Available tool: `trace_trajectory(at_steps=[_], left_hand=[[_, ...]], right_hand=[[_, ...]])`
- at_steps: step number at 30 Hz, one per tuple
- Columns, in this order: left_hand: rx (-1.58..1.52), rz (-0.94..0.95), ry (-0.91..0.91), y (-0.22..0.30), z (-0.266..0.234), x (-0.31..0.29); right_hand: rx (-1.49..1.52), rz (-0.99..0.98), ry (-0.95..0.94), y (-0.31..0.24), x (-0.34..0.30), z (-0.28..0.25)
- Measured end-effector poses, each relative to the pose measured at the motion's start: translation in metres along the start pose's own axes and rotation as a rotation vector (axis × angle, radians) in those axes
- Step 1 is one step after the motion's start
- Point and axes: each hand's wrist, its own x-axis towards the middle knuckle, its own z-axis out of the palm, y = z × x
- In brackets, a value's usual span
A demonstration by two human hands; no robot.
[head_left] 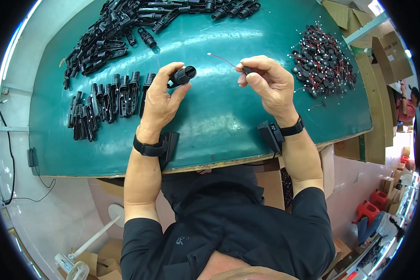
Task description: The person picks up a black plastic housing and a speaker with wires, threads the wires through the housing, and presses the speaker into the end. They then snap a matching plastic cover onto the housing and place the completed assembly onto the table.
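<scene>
My left hand (159, 101) is closed around a black plastic housing (185, 74), a hollow tube-like piece whose round open end faces right. Across from it, my right hand (274, 91) pinches a small dark round part (247, 70) between thumb and fingers. From that part a thin red wire (223, 59) runs out to the left, with a tiny white plug at its tip. The two pieces are apart, both held above the green table (219, 126). Each wrist wears a black strap with a dark box on it.
Rows of black housings (109, 100) lie left of my left hand, with a large heap of them (112, 35) behind. One housing (147, 38) lies apart. A pile of small wired round parts (324, 60) sits at the right. Cardboard boxes (389, 58) stand beyond the table's right edge.
</scene>
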Motion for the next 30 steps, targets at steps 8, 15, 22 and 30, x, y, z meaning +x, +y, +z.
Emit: trace_trajectory(at_steps=[8,15,22,30], left_hand=[[-0.075,0.033,-0.016,-0.004,0.023,0.01],[-0.086,0.013,-0.045,-0.005,0.038,0.012],[-0.083,0.05,-0.059,-0.004,0.045,0.014],[-0.043,0.069,-0.096,-0.002,0.045,0.014]], right_hand=[[-0.012,-0.154,-0.182,-0.009,-0.001,-0.018],[-0.141,-0.247,-0.231,-0.003,-0.002,-0.019],[-0.199,-0.196,-0.233,0.003,-0.007,-0.018],[-0.242,-0.198,-0.213,0.006,-0.009,-0.017]])
